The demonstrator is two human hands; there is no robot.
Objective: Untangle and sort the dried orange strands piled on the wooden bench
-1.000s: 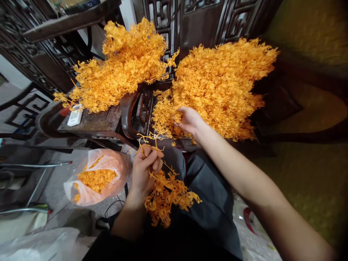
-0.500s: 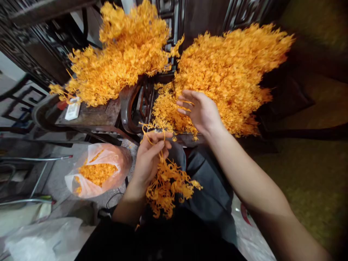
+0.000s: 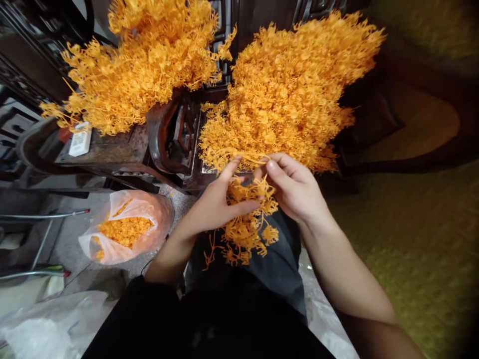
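A small bunch of orange artificial flower sprigs (image 3: 250,234) hangs over my lap, with its thin stems lying across between my hands. My right hand (image 3: 299,187) is closed, pinching the stems between thumb and fingers. To the left, my left hand (image 3: 217,204) has its thumb and fingers apart around the bunch. Its index fingertip lies close to the stems; whether it touches them I cannot tell. Just beyond both hands rises a large heap of the same orange sprigs (image 3: 284,94) on a dark wooden seat.
Another orange heap (image 3: 145,65) lies on the wooden chair to the left, near a white device (image 3: 80,139). On the floor stands a pinkish plastic bag (image 3: 160,209) holding orange pieces. A curved wooden armrest (image 3: 159,134) separates the two heaps. Clear plastic (image 3: 56,324) lies at lower left.
My right hand has come down from the heap to the stems and pinched them. My left hand has shifted right and loosened its fingers. The view has moved slightly.
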